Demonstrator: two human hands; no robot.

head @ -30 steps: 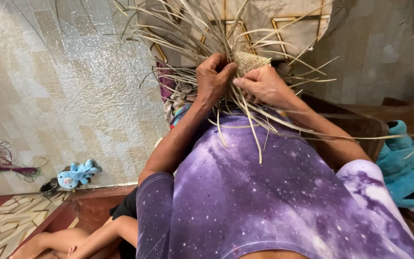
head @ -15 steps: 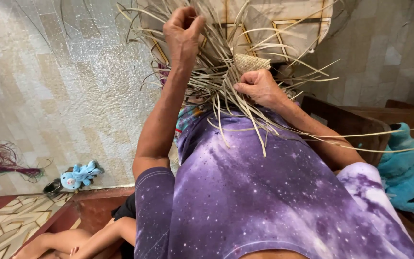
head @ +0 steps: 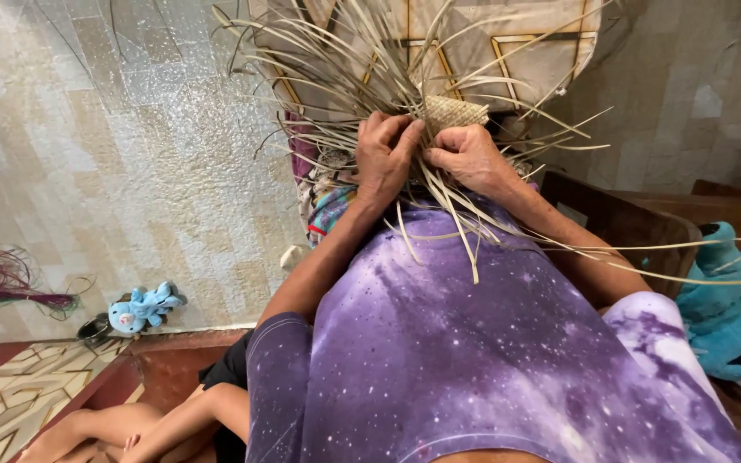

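Tiled floor [head: 130, 146] fills the left half of the view, pale beige/grey squares w/ a patterned border strip at bottom left. Purple galaxy-print shirt [head: 473, 360] takes most of the lower centre, worn by the person, arms reaching up from it toward the work. Dark wooden furniture edge [head: 636, 223] runs along the right, w/ a teal cloth heap [head: 731, 317] on it.

Top centre: big spray of pale dried leaf strips [head: 336, 69], loose ends fanning out in all directions; several long ones trail down over the shirt & off to the right. At the middle of the spray sits the small woven patch [head: 456, 111], tight checker weave, just above the knuckles.

Left hand [head: 385, 159] & right hand [head: 469, 159] are close together, nearly touching, both w/ fingers curled & pinched on strips right below the woven patch. Which exact strip each one grips: can't tell, too tangled.

Under the hands, bits of multicolour fabric [head: 328, 210]. Bottom left: bare legs [head: 130, 429] of another person on the floor. Left edge: bundle of purple-dyed strips [head: 2, 287]. Near it a small blue plush toy [head: 143, 307], lying beside a dark round object too small to ID.
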